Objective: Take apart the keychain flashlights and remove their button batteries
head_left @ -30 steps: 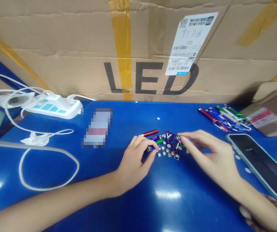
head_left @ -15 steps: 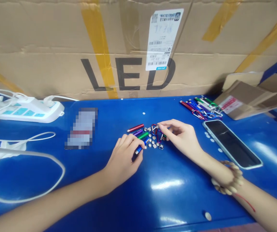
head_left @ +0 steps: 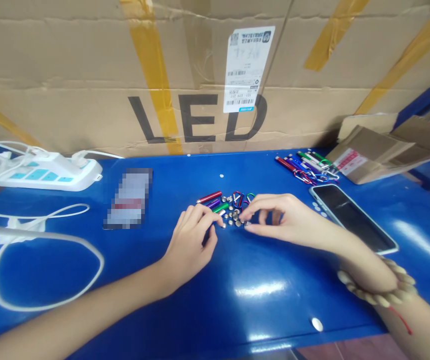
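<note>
My left hand (head_left: pixel 194 242) curls its fingers at the left of a small pile, palm down. What lies inside its grip is mostly hidden; a small silver tip shows by the index finger. Beside those fingers lie slim metal tubes: red (head_left: pixel 209 197), purple (head_left: pixel 212 204) and green (head_left: pixel 220 207). My right hand (head_left: pixel 288 220) pinches a small silver metal piece (head_left: pixel 246 223) at the pile's right side, thumb and index nearly together. Several silver button cells (head_left: pixel 230 216) lie between the hands. Behind the right fingertips are a red carabiner (head_left: pixel 237 197) and a green carabiner (head_left: pixel 250 196).
Several coloured tubes with carabiners (head_left: pixel 305 167) lie at the back right, beside an open cardboard box (head_left: pixel 372 150). A phone (head_left: pixel 353 215) rests near my right forearm. At left are a blurred-out rectangle (head_left: pixel 129 197), a power strip (head_left: pixel 46 172) and white cable (head_left: pixel 100 262). A large carton (head_left: pixel 98 65) stands behind.
My right hand has moved from the carabiners down toward me, to the silver piece. My left hand stays nearly in place; the blue tube at its fingers no longer shows.
</note>
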Demonstrator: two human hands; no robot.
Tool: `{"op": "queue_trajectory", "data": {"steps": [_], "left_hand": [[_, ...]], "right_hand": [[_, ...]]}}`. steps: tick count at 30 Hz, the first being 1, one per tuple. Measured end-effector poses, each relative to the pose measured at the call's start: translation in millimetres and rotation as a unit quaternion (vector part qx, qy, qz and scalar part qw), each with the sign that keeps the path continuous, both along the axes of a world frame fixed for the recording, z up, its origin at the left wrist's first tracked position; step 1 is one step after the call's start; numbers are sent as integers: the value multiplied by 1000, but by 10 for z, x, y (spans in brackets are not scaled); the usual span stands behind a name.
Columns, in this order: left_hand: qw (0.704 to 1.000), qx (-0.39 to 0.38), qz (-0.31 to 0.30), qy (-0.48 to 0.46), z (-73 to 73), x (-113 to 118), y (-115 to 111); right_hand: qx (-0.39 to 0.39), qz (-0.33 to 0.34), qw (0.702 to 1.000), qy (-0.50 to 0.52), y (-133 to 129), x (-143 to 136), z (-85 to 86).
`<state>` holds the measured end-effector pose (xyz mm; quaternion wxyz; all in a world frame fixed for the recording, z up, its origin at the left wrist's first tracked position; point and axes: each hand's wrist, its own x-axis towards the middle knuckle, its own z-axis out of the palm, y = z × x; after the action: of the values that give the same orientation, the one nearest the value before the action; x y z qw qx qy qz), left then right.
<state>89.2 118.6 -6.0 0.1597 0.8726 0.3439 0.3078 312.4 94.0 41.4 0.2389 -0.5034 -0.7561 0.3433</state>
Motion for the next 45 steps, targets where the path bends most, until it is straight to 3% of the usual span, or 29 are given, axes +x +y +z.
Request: {"op": "queue_trajectory", "data": {"steps": [4,8,16,22,28,31,36,45], "left_hand": [[1000,-5,-6,-17,21,2,-5],[1000,-11,-12,-27,18,12,-1],[999,-20,-4,-26,23,23,2],[998,-53,-4,-32,38,25,-9],[997,-72,0,-39,56,22,-18],[996,-73,2,-41,54,21,-18],[997,-67,-2,-37,44,12,-28],[997,-51,-20,-50,49,4,-38]], "right_hand": [[-192,171,966,-31,-139,134,168],[-224,245,939,-83,-309,173,209],[-194,187,951,-151,-488,153,91],[-227,150,937,-218,-610,52,91],[-230,129,941,-214,-523,47,-26],[-188,125,954,-196,-385,37,-44],[-29,51,981,-183,-222,-23,-145],[120,27,981,-147,-207,-246,-285]]}}
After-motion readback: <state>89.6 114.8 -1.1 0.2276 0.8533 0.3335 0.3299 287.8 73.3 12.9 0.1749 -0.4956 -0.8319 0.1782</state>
